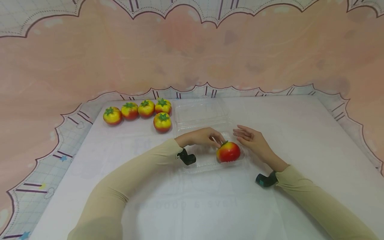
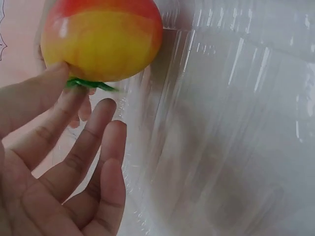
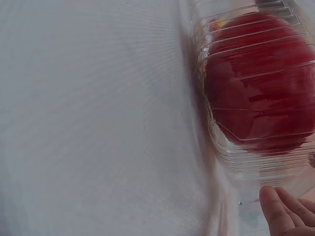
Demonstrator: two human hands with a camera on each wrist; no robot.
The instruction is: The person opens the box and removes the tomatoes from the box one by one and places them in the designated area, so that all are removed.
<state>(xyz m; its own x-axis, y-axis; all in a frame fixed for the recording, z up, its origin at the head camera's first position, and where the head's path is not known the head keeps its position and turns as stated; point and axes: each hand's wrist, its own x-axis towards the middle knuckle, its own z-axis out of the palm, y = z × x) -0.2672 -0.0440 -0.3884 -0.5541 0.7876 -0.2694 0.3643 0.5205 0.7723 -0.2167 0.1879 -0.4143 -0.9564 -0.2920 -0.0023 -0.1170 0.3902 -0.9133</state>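
Note:
A red-and-yellow tomato (image 1: 228, 152) with a green leafy top lies on its side at the right end of a clear plastic clamshell box (image 1: 204, 163). My left hand (image 1: 204, 136) reaches over the box and pinches the tomato at its green top, thumb and index finger around the leaves in the left wrist view. The other left fingers are loosely bent. Just right of the box, my right hand (image 1: 252, 138) hovers with relaxed fingers and holds nothing. In the right wrist view the tomato (image 3: 261, 83) shows red through the ribbed box wall, with the right fingertips (image 3: 270, 196) near its corner.
Several more tomatoes (image 1: 146, 109) with green tops stand at the back left of the white table (image 1: 300, 140), left of the box's raised lid (image 1: 201, 111). A patterned curtain (image 1: 192, 50) hangs behind. Each wrist carries a black camera mount (image 1: 186, 157).

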